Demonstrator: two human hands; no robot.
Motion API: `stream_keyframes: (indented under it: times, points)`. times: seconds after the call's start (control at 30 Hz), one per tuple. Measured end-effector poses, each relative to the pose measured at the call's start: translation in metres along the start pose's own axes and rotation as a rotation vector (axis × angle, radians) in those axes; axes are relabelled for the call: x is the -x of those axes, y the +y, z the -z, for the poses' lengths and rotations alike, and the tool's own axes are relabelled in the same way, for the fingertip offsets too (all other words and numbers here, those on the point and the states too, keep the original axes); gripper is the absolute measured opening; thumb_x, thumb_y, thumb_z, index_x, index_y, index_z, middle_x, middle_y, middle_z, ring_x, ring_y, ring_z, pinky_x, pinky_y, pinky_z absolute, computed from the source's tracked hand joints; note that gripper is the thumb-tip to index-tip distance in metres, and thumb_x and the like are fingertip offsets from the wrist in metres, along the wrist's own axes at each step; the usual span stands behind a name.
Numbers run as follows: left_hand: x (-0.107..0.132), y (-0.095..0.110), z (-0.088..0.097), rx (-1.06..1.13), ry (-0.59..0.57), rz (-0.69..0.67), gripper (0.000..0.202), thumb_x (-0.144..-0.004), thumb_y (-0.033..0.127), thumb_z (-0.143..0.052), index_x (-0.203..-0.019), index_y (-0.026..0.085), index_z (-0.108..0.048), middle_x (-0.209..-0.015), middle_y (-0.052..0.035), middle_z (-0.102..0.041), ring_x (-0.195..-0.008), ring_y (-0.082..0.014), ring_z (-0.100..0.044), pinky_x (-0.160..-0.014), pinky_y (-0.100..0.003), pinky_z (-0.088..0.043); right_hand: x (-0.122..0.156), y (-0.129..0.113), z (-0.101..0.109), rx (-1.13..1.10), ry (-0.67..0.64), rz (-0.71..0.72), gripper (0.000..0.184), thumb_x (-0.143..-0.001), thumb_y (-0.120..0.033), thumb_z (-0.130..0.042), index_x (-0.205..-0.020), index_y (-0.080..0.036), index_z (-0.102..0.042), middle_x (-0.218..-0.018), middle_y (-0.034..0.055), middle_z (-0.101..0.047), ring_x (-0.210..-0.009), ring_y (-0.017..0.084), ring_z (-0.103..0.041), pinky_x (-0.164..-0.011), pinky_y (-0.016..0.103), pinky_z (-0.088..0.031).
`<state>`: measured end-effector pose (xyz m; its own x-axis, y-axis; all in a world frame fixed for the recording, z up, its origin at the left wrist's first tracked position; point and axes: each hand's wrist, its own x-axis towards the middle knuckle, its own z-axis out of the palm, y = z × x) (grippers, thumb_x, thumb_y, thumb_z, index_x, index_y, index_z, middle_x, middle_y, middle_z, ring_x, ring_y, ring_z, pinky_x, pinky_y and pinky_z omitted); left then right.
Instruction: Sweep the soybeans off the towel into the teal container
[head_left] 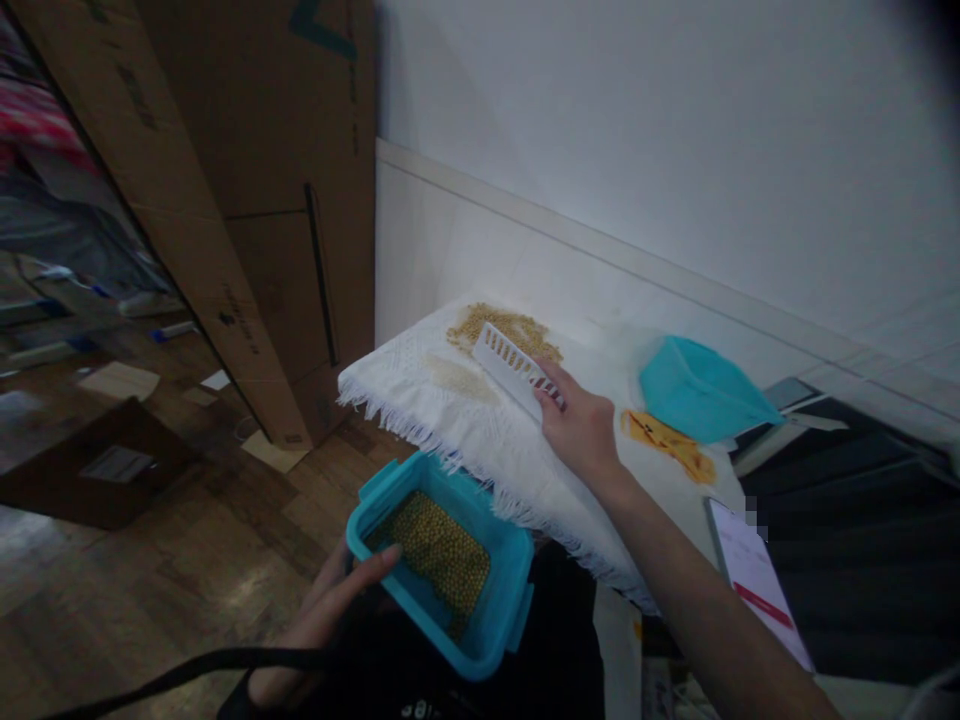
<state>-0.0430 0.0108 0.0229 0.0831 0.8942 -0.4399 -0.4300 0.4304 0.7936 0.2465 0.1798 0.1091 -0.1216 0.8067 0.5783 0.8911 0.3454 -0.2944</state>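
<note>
My left hand (330, 600) grips the near rim of a teal plastic box (450, 570) half full of yellowish beans, held below the table's edge. My right hand (581, 430) is closed on a white slotted scraper (514, 365), whose far end rests against a pile of tan beans (504, 328) on a white fringed cloth (480, 440). A fainter patch of pale grains (461, 378) lies to the left of the scraper.
A second teal box (701, 390) lies tipped at the cloth's right, beside an orange smear (671, 445). A phone with a lit screen (757, 580) lies at the near right. Large cardboard boxes (247, 200) stand on the left on a wooden floor.
</note>
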Motion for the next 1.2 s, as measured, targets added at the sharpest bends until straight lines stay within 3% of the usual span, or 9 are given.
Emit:
stream_keyframes:
  times: [0.17,0.3,0.43,0.57,0.77,0.93,1.07,1.2]
  points:
    - [-0.001,-0.003,0.010,-0.050,0.044,-0.022,0.059,-0.075,0.060,-0.091,-0.124,0.027,-0.083,-0.162,-0.0073,-0.065,-0.158,-0.0436,-0.047,-0.124,-0.050,-0.051,0.014,-0.006,-0.018,0.138,-0.129,0.108,0.057,-0.095,-0.010,-0.053,-0.148,-0.026,-0.068,-0.120,0.0085,-0.084,-0.097,0.026,-0.081,-0.085,0.034,-0.063]
    - [-0.003,-0.003,0.014,-0.099,0.015,-0.057,0.067,-0.085,0.056,-0.085,-0.147,0.033,-0.071,-0.166,-0.0036,-0.061,-0.158,-0.0364,-0.048,-0.130,-0.046,-0.043,0.024,-0.014,-0.022,0.188,-0.211,0.198,0.069,-0.088,-0.005,-0.054,-0.154,-0.025,-0.064,-0.122,0.0085,-0.083,-0.095,0.024,-0.079,-0.082,0.029,-0.062]
    - [-0.005,-0.003,0.018,-0.130,-0.021,-0.014,0.076,-0.091,0.053,-0.080,-0.160,0.032,-0.057,-0.170,-0.0063,-0.057,-0.162,-0.0329,-0.044,-0.133,-0.046,-0.036,0.029,-0.031,-0.023,0.221,-0.222,0.230,0.071,-0.088,-0.005,-0.054,-0.156,-0.024,-0.063,-0.120,0.0091,-0.084,-0.091,0.023,-0.078,-0.077,0.028,-0.062]
    - [-0.007,-0.006,0.023,-0.110,-0.027,0.008,0.072,-0.094,0.052,-0.078,-0.159,0.029,-0.057,-0.173,-0.0077,-0.052,-0.162,-0.0321,-0.043,-0.134,-0.046,-0.034,0.029,-0.039,-0.024,0.215,-0.209,0.235,0.071,-0.088,-0.005,-0.054,-0.156,-0.024,-0.063,-0.123,0.0094,-0.083,-0.089,0.023,-0.079,-0.076,0.030,-0.062]
    - [-0.006,-0.006,0.023,-0.097,-0.016,0.018,0.066,-0.089,0.055,-0.081,-0.149,0.030,-0.068,-0.170,-0.0093,-0.055,-0.158,-0.0424,-0.047,-0.124,-0.054,-0.050,0.009,-0.025,-0.023,0.151,-0.120,0.139,0.068,-0.090,-0.006,-0.054,-0.153,-0.027,-0.066,-0.114,0.0067,-0.085,-0.095,0.025,-0.080,-0.085,0.033,-0.064]
    - [-0.007,-0.005,0.019,-0.101,0.052,-0.015,0.072,-0.085,0.051,-0.086,-0.151,0.028,-0.068,-0.161,-0.0108,-0.066,-0.156,-0.0381,-0.051,-0.129,-0.051,-0.043,-0.009,-0.020,-0.032,0.166,-0.158,0.165,0.068,-0.089,-0.003,-0.054,-0.152,-0.026,-0.067,-0.124,0.0072,-0.083,-0.102,0.025,-0.080,-0.089,0.031,-0.063]
    - [-0.007,-0.007,0.017,-0.051,0.073,0.009,0.075,-0.079,0.049,-0.091,-0.150,0.033,-0.070,-0.156,-0.0131,-0.069,-0.152,-0.0412,-0.056,-0.120,-0.052,-0.053,-0.004,-0.026,-0.040,0.161,-0.202,0.192,0.071,-0.088,0.000,-0.053,-0.152,-0.027,-0.067,-0.122,0.0063,-0.084,-0.101,0.023,-0.081,-0.090,0.030,-0.063]
    - [-0.006,0.000,0.011,-0.064,0.088,0.113,0.089,-0.077,0.056,-0.092,-0.157,0.031,-0.062,-0.154,-0.0152,-0.071,-0.139,-0.0440,-0.068,-0.108,-0.055,-0.062,0.009,-0.034,-0.041,0.083,-0.234,0.193,0.071,-0.088,0.000,-0.051,-0.151,-0.029,-0.068,-0.132,0.0058,-0.081,-0.103,0.023,-0.080,-0.094,0.034,-0.063]
